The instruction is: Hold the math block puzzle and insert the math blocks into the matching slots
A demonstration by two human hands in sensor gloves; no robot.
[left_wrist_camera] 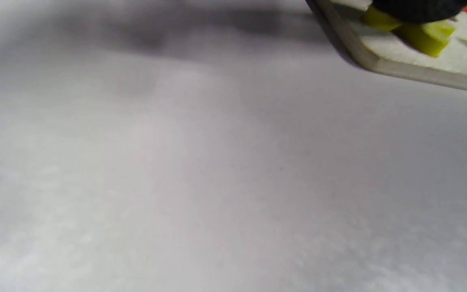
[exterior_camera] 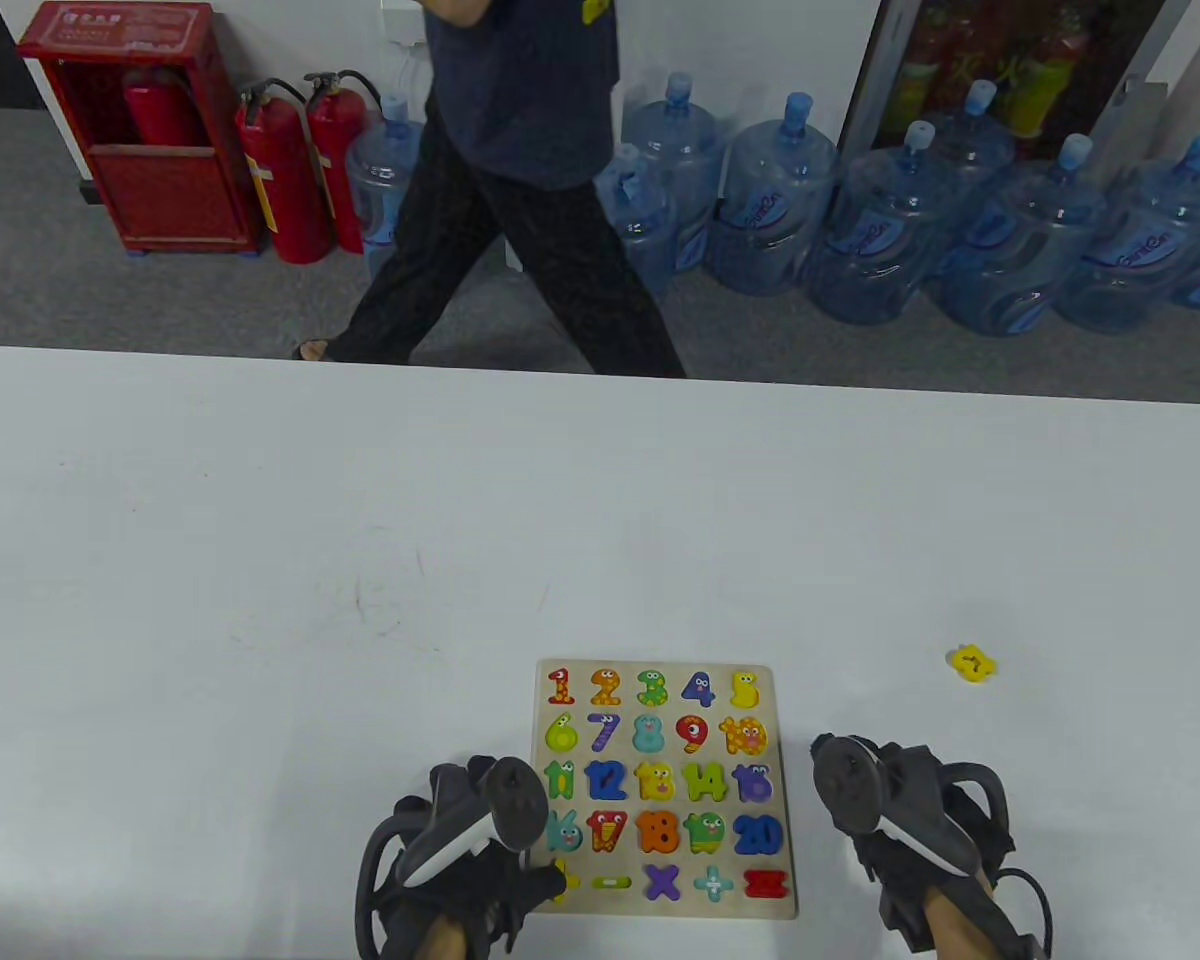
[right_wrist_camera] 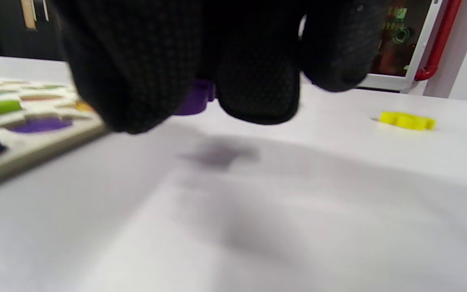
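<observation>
The wooden puzzle board (exterior_camera: 784, 760) lies flat at the near edge of the table, its slots holding coloured numbers and signs. My left hand (exterior_camera: 545, 880) rests on the board's near left corner. In the left wrist view a gloved fingertip (left_wrist_camera: 416, 10) presses on a yellow block (left_wrist_camera: 424, 36) at that corner of the board (left_wrist_camera: 420, 75). My right hand (exterior_camera: 880, 840) hovers just right of the board. In the right wrist view its fingers (right_wrist_camera: 258, 93) pinch a purple block (right_wrist_camera: 195, 99) above the table. A loose yellow block (exterior_camera: 971, 663) lies on the table farther right and also shows in the right wrist view (right_wrist_camera: 407, 120).
The white table (exterior_camera: 360, 560) stretches far behind and left of the board. A person walks past behind the table's far edge (exterior_camera: 520, 200). Water jugs (exterior_camera: 860, 220) and red fire extinguishers (exterior_camera: 280, 170) stand on the floor beyond.
</observation>
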